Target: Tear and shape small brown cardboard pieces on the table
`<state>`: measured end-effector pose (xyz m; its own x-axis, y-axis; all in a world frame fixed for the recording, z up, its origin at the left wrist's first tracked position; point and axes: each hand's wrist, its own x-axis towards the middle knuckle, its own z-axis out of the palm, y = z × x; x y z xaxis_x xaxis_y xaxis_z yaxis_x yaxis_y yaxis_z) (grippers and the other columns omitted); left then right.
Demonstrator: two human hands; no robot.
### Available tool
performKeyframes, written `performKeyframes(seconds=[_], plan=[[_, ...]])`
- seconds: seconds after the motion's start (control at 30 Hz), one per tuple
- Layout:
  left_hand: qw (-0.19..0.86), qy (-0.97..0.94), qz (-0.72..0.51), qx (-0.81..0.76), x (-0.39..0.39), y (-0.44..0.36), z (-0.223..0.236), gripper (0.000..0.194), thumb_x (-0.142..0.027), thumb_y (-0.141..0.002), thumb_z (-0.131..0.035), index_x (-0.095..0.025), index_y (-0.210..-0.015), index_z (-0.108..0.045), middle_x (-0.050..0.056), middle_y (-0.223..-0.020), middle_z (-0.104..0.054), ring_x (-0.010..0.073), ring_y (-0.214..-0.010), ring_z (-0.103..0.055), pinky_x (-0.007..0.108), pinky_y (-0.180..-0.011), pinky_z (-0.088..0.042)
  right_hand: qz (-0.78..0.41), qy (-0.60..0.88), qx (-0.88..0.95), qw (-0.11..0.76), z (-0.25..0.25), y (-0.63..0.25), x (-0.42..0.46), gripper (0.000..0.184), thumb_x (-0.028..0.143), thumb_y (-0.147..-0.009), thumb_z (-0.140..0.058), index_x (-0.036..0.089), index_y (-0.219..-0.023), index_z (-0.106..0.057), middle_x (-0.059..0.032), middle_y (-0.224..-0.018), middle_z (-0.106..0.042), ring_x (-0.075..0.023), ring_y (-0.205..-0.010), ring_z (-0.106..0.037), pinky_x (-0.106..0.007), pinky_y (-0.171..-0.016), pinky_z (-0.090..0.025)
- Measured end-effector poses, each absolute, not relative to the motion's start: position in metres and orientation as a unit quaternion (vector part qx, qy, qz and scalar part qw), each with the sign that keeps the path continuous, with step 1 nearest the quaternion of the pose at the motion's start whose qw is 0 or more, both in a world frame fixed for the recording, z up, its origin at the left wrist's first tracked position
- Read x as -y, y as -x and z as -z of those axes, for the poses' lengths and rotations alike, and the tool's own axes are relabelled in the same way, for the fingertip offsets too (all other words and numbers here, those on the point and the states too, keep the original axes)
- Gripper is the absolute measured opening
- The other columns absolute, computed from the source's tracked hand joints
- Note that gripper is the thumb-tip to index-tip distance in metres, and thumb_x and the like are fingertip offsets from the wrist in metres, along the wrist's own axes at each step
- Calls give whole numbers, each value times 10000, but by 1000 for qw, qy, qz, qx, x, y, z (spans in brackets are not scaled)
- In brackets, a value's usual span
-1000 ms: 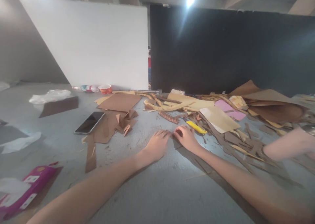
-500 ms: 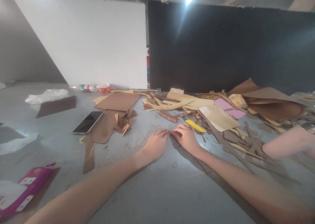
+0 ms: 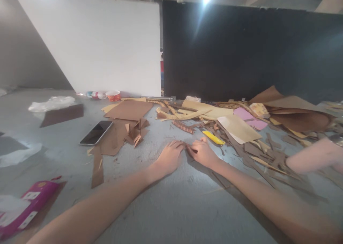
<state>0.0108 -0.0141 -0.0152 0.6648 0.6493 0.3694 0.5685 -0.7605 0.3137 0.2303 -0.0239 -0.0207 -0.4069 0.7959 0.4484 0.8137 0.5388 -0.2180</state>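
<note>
Head view: both hands meet at the centre of the frame on a grey, rough work surface (image 3: 171, 208). The left hand (image 3: 169, 157) lies palm down, fingers extended toward the right and pressed flat. The right hand (image 3: 203, 151) is curled, fingers bent inward, its fingertips touching those of the left hand. Between the two sets of fingertips sits a small dark brown cardboard scrap (image 3: 189, 149); both hands touch it, but whether either one pinches it cannot be determined, as it is largely hidden.

Just beyond the right hand lies a yellow plastic utility knife (image 3: 213, 137), near but not touching it. A ribbed brown corrugated cardboard strip (image 3: 183, 126) lies just above the hands. To the right of centre spreads a heap of tan and brown cardboard offcuts (image 3: 257, 144), including a pink paper sheet (image 3: 248, 118). Left of centre, a black smartphone (image 3: 96, 132) rests face up beside a cluster of folded brown cardboard triangles (image 3: 136, 131). A magenta and white carton (image 3: 25, 210) occupies the lower left corner. A red paper cup (image 3: 113, 95) stands against a white board (image 3: 102, 43) in the upper left. Another person's forearm (image 3: 313, 155) enters at the right edge.
</note>
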Motion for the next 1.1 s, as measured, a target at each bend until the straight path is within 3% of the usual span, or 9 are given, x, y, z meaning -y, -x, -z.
performKeyframes(seconds=[0.13,0.3,0.5,0.67,0.8,0.93,1.1], plan=[[101,-857,-297,-409,6,-10,22,439,-27,-965,-467,-166,-1358,-606,141,-1438,-621,283,-1374,-538,495,-1156,-455,23,453,848,274,20,-230,26,493,330,-1127,-491,192,-714,-721,-12,-644,-669,-146,-671,-559,-388,-829,-245],[144,-842,-298,-426,1,-7,22,166,-123,-1021,-560,-208,-1112,-671,96,-1314,-677,274,-1285,-584,472,-1083,-460,0,438,857,269,17,-229,29,285,317,-1123,-527,265,-1063,-800,-5,-756,-697,-173,-774,-639,-387,-856,-280],[171,-821,-318,-441,0,-8,24,87,-118,-981,-655,-191,-1022,-632,82,-1164,-698,275,-1161,-585,452,-1020,-456,-46,466,834,292,18,-229,26,151,343,-1072,-642,250,-1135,-743,-35,-1028,-724,-205,-945,-684,-404,-963,-326],[191,-822,-345,-410,-4,-8,26,102,-107,-958,-680,-188,-973,-621,69,-1036,-682,265,-1072,-572,416,-951,-475,-92,480,817,306,19,-229,21,152,364,-1035,-696,231,-966,-719,-19,-928,-698,-200,-878,-663,-386,-910,-370],[193,-821,-362,-396,0,-8,17,114,-100,-970,-651,-198,-948,-596,50,-1019,-667,253,-1058,-582,409,-954,-490,-94,469,808,344,18,-232,19,134,319,-1035,-680,225,-941,-693,-5,-880,-682,-180,-800,-627,-362,-856,-376],[129,-847,-350,-377,9,-10,10,205,-79,-1005,-545,-209,-1153,-603,70,-1186,-661,263,-1151,-575,438,-1017,-500,14,459,812,360,18,-236,21,183,254,-1049,-632,216,-877,-679,-7,-842,-673,-181,-810,-604,-377,-877,-322],[52,-901,-260,-343,15,-12,12,433,10,-970,-442,-208,-1315,-587,91,-1275,-669,269,-1195,-599,449,-1036,-517,147,433,846,273,16,-239,22,260,181,-1058,-589,192,-805,-646,-25,-828,-650,-196,-868,-576,-398,-893,-273]])
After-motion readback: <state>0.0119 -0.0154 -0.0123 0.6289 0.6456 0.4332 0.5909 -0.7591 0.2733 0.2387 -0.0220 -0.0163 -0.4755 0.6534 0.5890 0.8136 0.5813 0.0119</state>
